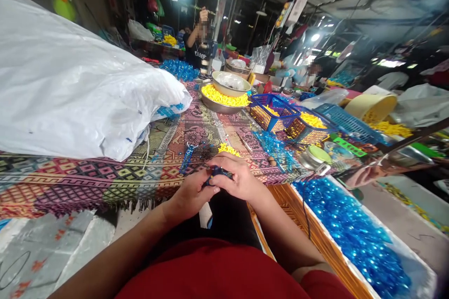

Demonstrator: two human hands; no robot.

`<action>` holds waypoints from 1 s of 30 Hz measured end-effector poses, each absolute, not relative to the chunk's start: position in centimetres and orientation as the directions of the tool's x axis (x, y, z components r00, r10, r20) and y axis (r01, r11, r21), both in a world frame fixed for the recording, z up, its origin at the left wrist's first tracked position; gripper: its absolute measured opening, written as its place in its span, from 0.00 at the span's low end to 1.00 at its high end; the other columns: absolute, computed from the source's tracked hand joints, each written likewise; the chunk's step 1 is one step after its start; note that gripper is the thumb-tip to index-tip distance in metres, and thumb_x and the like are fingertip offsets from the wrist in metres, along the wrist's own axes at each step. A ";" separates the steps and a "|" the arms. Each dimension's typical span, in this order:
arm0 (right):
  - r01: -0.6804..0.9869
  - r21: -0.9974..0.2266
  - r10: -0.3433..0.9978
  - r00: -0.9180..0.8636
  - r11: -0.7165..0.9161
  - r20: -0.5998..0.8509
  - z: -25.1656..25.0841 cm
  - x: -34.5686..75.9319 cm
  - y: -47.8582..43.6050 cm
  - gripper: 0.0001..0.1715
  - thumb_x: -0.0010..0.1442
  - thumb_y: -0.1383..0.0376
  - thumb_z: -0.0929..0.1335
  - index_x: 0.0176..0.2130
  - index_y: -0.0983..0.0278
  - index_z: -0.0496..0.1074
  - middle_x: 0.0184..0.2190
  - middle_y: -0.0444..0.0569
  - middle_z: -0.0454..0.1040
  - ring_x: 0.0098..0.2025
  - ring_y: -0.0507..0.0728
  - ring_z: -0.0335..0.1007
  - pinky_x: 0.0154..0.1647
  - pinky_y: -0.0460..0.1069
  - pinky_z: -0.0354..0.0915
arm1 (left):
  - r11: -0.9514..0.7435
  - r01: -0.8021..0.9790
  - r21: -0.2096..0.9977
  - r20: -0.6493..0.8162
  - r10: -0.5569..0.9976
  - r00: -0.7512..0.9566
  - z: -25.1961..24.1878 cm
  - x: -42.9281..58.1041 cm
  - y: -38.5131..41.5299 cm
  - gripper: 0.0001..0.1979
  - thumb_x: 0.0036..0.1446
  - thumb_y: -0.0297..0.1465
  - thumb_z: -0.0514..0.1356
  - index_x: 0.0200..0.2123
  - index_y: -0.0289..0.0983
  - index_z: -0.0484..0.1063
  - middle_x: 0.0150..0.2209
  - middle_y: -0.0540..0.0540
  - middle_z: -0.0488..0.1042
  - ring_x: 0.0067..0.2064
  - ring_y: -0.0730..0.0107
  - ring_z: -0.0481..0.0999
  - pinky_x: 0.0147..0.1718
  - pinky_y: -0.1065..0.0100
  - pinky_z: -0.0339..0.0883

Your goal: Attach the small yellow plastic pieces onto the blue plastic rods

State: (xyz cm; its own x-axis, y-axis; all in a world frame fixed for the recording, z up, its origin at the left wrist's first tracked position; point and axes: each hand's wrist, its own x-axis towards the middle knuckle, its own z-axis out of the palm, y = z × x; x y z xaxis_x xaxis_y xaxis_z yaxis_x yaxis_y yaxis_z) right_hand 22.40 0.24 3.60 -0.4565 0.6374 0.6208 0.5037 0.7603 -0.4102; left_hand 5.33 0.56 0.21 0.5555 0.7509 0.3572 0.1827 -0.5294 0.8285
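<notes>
Both hands meet at the near edge of the patterned cloth (154, 177), around a small dark blue object (221, 173). My left hand (194, 190) pinches its left side, fingers closed. Wrapped over its right side is my right hand (236, 177), with the thumb across the front. The fingers hide much of the object. Just beyond them lies a little pile of yellow pieces (228, 149). A blue beaded strip with a metal ring (188, 156) rests on the cloth to the left of that pile.
A big white sack (77, 84) covers the left. Yellow pieces fill a metal bowl (222, 106) and blue baskets (273, 117). Clear blue pieces (351, 233) fill a box at lower right. A jar (314, 158) stands right. A person (194, 46) is at the back.
</notes>
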 end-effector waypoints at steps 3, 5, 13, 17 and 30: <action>0.577 -0.372 0.648 -0.398 0.727 0.649 2.8 21.6 0.7 0.17 0.64 0.61 0.61 0.30 0.66 0.72 0.26 0.50 0.70 0.29 0.53 0.67 0.33 0.49 0.66 | -0.565 0.213 0.797 0.372 0.738 0.563 -0.1 5.7 0.6 0.04 0.54 0.27 0.55 0.27 0.37 0.65 0.20 0.52 0.67 0.27 0.70 0.69 0.27 0.69 0.61; 0.585 -0.425 0.676 -0.313 0.690 0.667 1.7 21.0 1.1 0.18 0.64 0.61 0.61 0.27 0.65 0.71 0.24 0.48 0.70 0.28 0.52 0.66 0.32 0.49 0.66 | -0.553 0.235 0.800 0.357 0.752 0.554 -0.6 5.7 0.6 0.04 0.54 0.28 0.54 0.28 0.37 0.65 0.19 0.53 0.66 0.25 0.71 0.67 0.26 0.70 0.60; 0.397 -0.762 0.859 -0.250 0.511 0.446 -0.9 24.8 1.7 0.28 0.55 0.51 0.69 0.51 0.63 0.70 0.47 0.54 0.75 0.47 0.59 0.73 0.48 0.55 0.68 | -0.053 0.135 0.989 -0.023 0.863 0.505 -1.8 3.5 0.8 0.06 0.56 0.33 0.55 0.32 0.36 0.64 0.17 0.55 0.66 0.16 0.77 0.62 0.16 0.74 0.54; 0.645 -0.724 0.888 0.150 0.245 0.434 -2.2 30.6 2.3 0.17 0.56 0.54 0.68 0.35 0.67 0.75 0.30 0.51 0.77 0.33 0.56 0.73 0.37 0.53 0.69 | 0.157 -0.144 0.977 -0.074 0.885 0.461 -2.4 3.1 1.1 0.09 0.55 0.36 0.57 0.32 0.36 0.62 0.18 0.54 0.68 0.16 0.77 0.64 0.13 0.76 0.54; 0.926 -0.279 0.888 -0.108 0.253 0.447 -5.1 30.3 2.0 0.11 0.61 0.65 0.64 0.36 0.65 0.76 0.34 0.54 0.76 0.38 0.59 0.71 0.40 0.52 0.66 | 0.242 -0.193 0.951 -0.086 0.807 0.585 -3.1 3.6 0.1 0.12 0.58 0.37 0.56 0.29 0.34 0.66 0.21 0.49 0.72 0.18 0.76 0.67 0.16 0.75 0.57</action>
State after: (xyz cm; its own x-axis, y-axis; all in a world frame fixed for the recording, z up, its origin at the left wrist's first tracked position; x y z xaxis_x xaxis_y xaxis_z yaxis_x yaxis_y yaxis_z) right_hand 30.30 1.99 -5.13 -0.1082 0.8882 0.4466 0.9262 0.2532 -0.2793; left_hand 3.55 0.11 -3.15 0.5846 0.8067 -0.0864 -0.1930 0.2417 0.9510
